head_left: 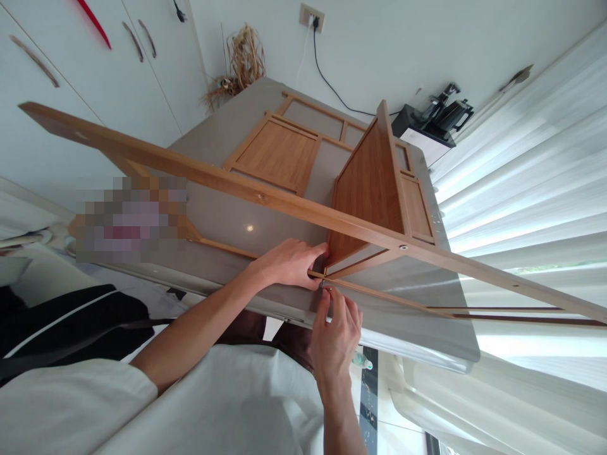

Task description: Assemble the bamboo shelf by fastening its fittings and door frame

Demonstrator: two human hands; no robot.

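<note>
A partly joined wooden frame stands on the grey table (pixel 284 221). Its long upper rail (pixel 213 180) crosses in front of me, and a slatless wooden panel (pixel 367 189) stands upright against it. My left hand (pixel 291 262) is closed around the corner where the panel meets the thin lower rail (pixel 379 294). Just below that corner, my right hand (pixel 336 322) pinches a small metal fastener (pixel 323 285) against the lower rail. The fastener is too small and too covered by fingertips to tell its exact kind.
Another wooden frame with a panel (pixel 277 155) lies flat at the table's back. Beyond stand dried plants (pixel 246 57) and a dark kettle (pixel 453 115) on a small cabinet. White curtains (pixel 531 189) hang at right, white cupboards (pixel 85 50) at left. A patch at left is blurred.
</note>
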